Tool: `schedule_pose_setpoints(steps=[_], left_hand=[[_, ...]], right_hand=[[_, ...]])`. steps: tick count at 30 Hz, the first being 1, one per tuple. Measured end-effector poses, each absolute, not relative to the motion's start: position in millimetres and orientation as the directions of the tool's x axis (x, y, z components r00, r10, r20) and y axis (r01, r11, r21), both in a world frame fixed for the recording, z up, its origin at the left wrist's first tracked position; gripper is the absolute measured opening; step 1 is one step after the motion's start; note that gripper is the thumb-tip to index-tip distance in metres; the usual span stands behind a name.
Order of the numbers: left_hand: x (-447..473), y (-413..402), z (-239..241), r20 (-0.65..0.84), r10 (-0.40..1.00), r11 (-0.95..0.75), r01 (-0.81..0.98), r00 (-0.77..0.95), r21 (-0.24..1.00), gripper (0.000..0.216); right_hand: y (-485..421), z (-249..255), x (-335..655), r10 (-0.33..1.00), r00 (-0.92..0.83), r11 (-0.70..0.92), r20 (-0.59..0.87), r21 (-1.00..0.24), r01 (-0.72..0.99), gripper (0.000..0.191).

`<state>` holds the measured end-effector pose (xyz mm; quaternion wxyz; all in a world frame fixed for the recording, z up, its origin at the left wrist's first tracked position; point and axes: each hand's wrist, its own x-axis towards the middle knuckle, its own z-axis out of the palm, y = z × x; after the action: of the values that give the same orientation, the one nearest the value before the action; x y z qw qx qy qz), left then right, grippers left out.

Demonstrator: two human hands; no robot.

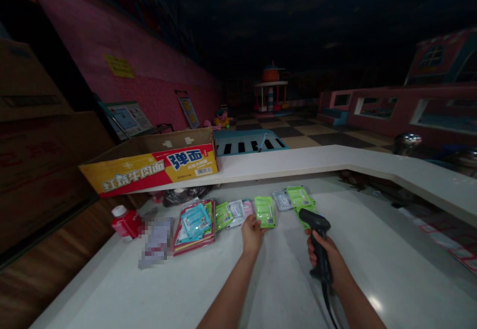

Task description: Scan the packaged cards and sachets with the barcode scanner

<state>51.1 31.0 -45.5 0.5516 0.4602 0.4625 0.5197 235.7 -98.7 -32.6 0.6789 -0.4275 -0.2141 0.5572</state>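
Note:
My left hand (253,234) pinches the lower left corner of a green packet (265,210) just above the white counter (208,289). In my right hand (330,254) is a black barcode scanner (318,242), gripped by its handle, with its cable running down toward me. The scanner's head points left and up, near a small pile of green packets (298,197) and a grey packet (282,200). Left of my left hand lie another green packet (223,215) and a white packet (236,212). Blue packets (196,220) rest on a red-edged stack (194,247).
A red bottle with a white cap (127,222) stands at the left, beside a blurred-out flat item (157,242). An open cardboard box (160,167) sits on the raised white ledge (276,162) along the counter's far side. Large brown cartons (44,140) are stacked at far left.

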Motion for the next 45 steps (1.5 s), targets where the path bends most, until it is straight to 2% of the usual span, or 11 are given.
schedule_pose_setpoints(steps=[2,5,13,24,31,38,45], left_hand=[[41,25,-51,0.045,0.999,-0.038,-0.233,0.023,0.972,0.03],[37,20,-56,0.084,0.996,-0.081,-0.272,-0.002,0.959,0.038],[41,17,-59,0.094,0.994,-0.106,-0.245,-0.06,0.964,0.03],[40,19,-61,0.122,0.987,-0.138,-0.158,-0.104,0.978,0.012],[42,19,-60,0.109,0.991,-0.124,-0.214,-0.078,0.969,0.024],[40,17,-58,0.105,0.994,-0.108,-0.202,-0.029,0.973,0.024],[37,22,-60,0.056,0.99,-0.09,-0.282,-0.126,0.955,0.031]], right_hand=[[-98,-36,235,0.957,0.237,-0.005,-0.166,-0.829,-0.559,0.047],[-99,-42,233,0.982,0.125,-0.061,-0.143,-0.861,-0.505,0.045],[-108,-42,229,0.988,-0.052,-0.155,-0.146,-0.902,-0.403,0.042],[-110,-36,229,0.99,-0.068,-0.142,-0.126,-0.915,-0.378,0.039],[-111,-39,230,0.989,-0.073,-0.15,-0.132,-0.908,-0.392,0.039],[-104,-44,233,0.991,-0.077,-0.136,-0.113,-0.895,-0.425,0.041],[-102,-51,234,0.995,-0.026,-0.095,-0.094,-0.879,-0.468,0.042]])
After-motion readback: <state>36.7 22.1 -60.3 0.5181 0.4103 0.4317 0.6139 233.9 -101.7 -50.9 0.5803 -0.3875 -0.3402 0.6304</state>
